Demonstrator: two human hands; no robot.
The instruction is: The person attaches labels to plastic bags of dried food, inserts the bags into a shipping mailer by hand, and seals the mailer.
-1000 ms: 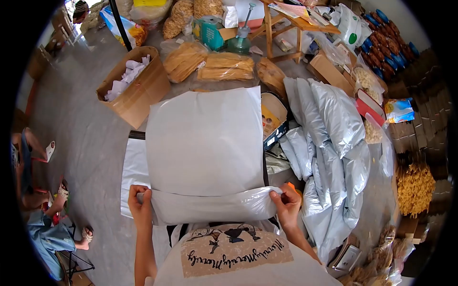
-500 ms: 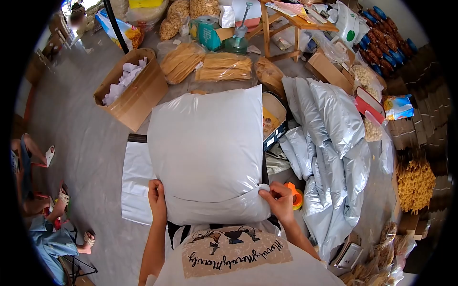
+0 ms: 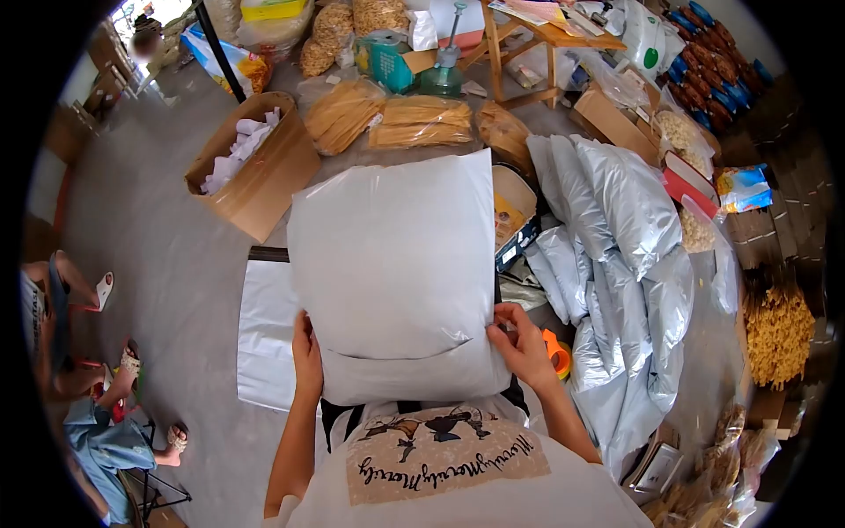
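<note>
A large, stuffed white mailing bag (image 3: 396, 264) lies in front of my body, its flap folded over in a curved crease near the lower edge. My left hand (image 3: 307, 356) grips the bag's left side, with the fingers partly hidden behind it. At the right side, level with the end of the crease, my right hand (image 3: 521, 341) holds the bag's edge between thumb and curled fingers. Beneath the bag to the left is a flat white bag (image 3: 267, 330). An orange tape dispenser (image 3: 555, 354) sits just right of my right hand.
Several filled silver-grey bags (image 3: 629, 255) are piled on the right. A cardboard box (image 3: 264, 194) with crumpled paper stands ahead left, near packs of yellowish dried sticks (image 3: 421, 123). A wooden stool (image 3: 550, 40) is farther back. Seated people's legs (image 3: 106, 422) show at left.
My right hand has let go of the flap's corner and now holds the bag's side slightly higher. My left hand has moved up a little along the left edge. The flap lies flatter.
</note>
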